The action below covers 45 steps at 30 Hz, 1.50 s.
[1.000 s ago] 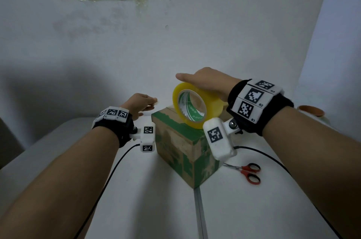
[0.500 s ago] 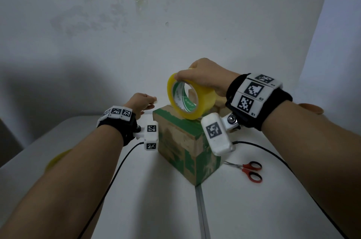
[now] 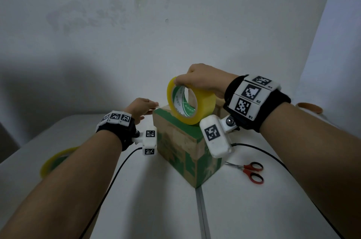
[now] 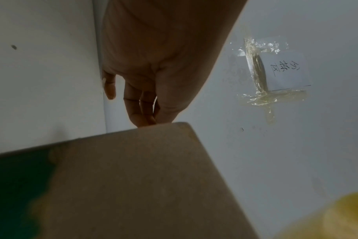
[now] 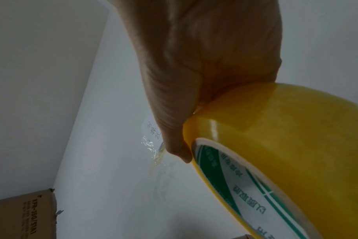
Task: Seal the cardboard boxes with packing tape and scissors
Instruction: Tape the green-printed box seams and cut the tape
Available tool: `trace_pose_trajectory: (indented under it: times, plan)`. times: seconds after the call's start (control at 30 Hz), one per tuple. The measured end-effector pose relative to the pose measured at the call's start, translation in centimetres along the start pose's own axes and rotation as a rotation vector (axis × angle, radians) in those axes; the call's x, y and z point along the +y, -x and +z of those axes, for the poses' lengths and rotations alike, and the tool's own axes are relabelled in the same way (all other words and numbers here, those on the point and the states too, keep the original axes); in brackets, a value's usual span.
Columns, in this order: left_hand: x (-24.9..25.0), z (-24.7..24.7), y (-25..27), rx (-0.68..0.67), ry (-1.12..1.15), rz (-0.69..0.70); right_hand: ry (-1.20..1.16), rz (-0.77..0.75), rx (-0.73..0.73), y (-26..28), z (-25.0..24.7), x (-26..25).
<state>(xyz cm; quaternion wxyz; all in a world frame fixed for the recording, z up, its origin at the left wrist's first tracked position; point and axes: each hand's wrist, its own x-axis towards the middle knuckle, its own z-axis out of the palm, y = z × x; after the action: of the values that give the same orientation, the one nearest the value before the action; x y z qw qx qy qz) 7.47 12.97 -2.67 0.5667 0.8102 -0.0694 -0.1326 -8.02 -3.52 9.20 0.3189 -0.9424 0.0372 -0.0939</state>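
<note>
Now the roll [image 3: 192, 102] is gripped from above by the right hand [image 3: 203, 80], fingers curled over its rim, and it is held higher over the box [image 3: 183, 141] than a second ago, when it was nearly resting on the top. The left hand [image 3: 143, 108] has been kept at the far left corner of the box, fingers straight and together against it; what appears to be the free tape end is pinned there, though this cannot be told for sure. By that lift, a strip is probably being drawn out across the top seam, so sealing is judged barely begun. The box is stood on a white table [image 3: 156, 209], crossed by a grey seam. The scissors [image 3: 250, 171] are left beside the box on the right, untouched. A second roll [image 3: 52, 162] is partly hidden under the left forearm. Behind, a note [image 4: 284, 71] is taped to the pale wall.
</note>
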Motion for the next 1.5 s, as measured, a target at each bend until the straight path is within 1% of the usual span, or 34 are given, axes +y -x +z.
trace_pose_trajectory:
  times: [0.13,0.2,0.3,0.37,0.47,0.57,0.67,0.7,0.73,0.8,0.83,0.9,0.97,1.1,1.2,1.3,1.33,1.37,1.47,1.5]
  plan:
    - [-0.9,0.2,0.0,-0.057,-0.043,-0.064,-0.001,0.000,-0.010,0.2,0.0,0.1]
    - [-1.7,0.3,-0.2,-0.123,-0.057,-0.117,-0.006,-0.001,-0.009,0.2,0.0,0.1]
    - [-2.4,0.7,0.3,-0.259,-0.052,-0.172,-0.016,-0.002,-0.003,0.2,0.0,0.3]
    - [-2.4,1.0,0.8,-0.311,-0.087,-0.184,-0.021,0.000,0.003,0.1,0.1,0.4]
    - [-1.9,0.6,1.2,-0.348,-0.161,-0.232,-0.034,0.003,0.011,-0.1,0.3,0.4]
    - [-1.7,0.3,1.5,-0.332,-0.233,-0.243,-0.036,0.003,0.015,-0.1,0.4,0.3]
    - [-4.3,-0.6,-1.3,-0.319,-0.283,-0.192,-0.049,-0.001,0.015,-0.3,0.3,0.5]
    - [-4.2,-0.8,-1.1,-0.285,-0.245,-0.181,-0.055,-0.001,0.015,-0.3,0.2,0.6]
    - [-3.8,-0.8,-0.8,-0.218,-0.180,-0.143,-0.061,0.001,0.013,-0.3,0.2,0.7]
    - [-1.2,-0.2,2.0,-0.126,-0.058,-0.049,-0.066,0.003,0.009,-0.3,0.3,0.7]
    - [-0.3,0.0,2.5,-0.116,0.017,0.009,-0.066,0.002,0.009,-0.2,0.3,0.7]
    - [0.7,0.6,3.1,-0.176,0.148,0.072,-0.063,0.000,0.016,-0.2,0.3,0.6]
    - [0.9,1.1,3.5,-0.172,0.144,0.060,-0.068,0.006,0.014,-0.3,0.4,0.6]
    - [0.2,1.8,3.5,-0.111,0.051,0.005,-0.088,0.024,0.007,-0.5,0.5,0.6]
    - [-0.7,1.2,3.2,-0.178,0.011,-0.073,-0.088,0.021,0.011,-0.7,0.5,0.7]
    - [-1.4,0.5,3.0,-0.294,-0.057,-0.098,-0.101,0.025,0.009,-1.0,0.5,1.1]
    - [-1.4,0.4,3.1,-0.304,-0.069,-0.094,-0.103,0.024,0.011,-1.1,0.5,1.2]
    - [-1.0,0.4,3.2,-0.288,-0.078,-0.078,-0.105,0.021,0.013,-1.1,0.5,1.3]
    - [0.2,0.9,3.6,-0.108,-0.043,0.037,-0.109,0.012,0.015,-1.2,0.6,1.4]
    - [0.4,1.2,3.6,-0.102,0.005,0.068,-0.108,0.010,0.016,-1.2,0.6,1.4]
